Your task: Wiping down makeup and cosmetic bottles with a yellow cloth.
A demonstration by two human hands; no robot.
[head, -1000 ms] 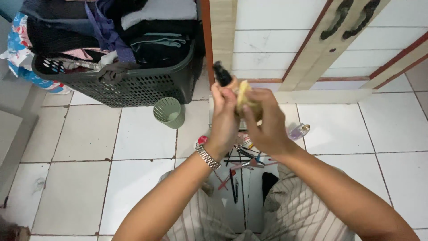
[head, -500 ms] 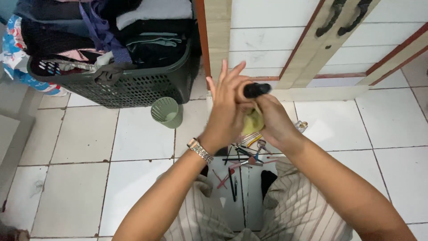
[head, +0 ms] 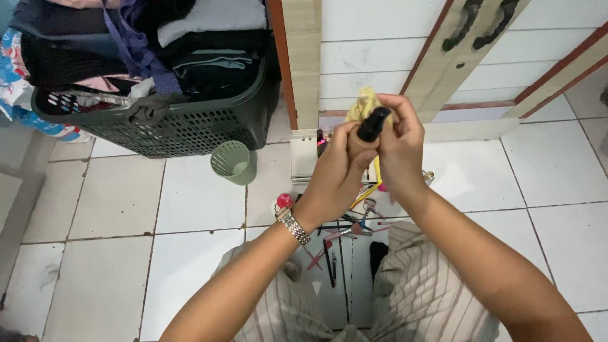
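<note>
A yellow cloth (head: pixel 363 103) and a small black object (head: pixel 373 123) sit above white floor tiles (head: pixel 114 196). Nearby are a dark grey laundry basket (head: pixel 183 126), a pale green cup (head: pixel 233 161), and beige striped trousers (head: pixel 418 297).

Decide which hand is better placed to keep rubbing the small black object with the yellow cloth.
Probably the right hand: it holds the yellow cloth against the black object, which the left hand grips.

white floor tiles (head: pixel 190 190) with dark grout meet a white-panelled wardrobe door (head: pixel 380 50) trimmed in pale wood, with two dark handles (head: pixel 481 22).
</note>
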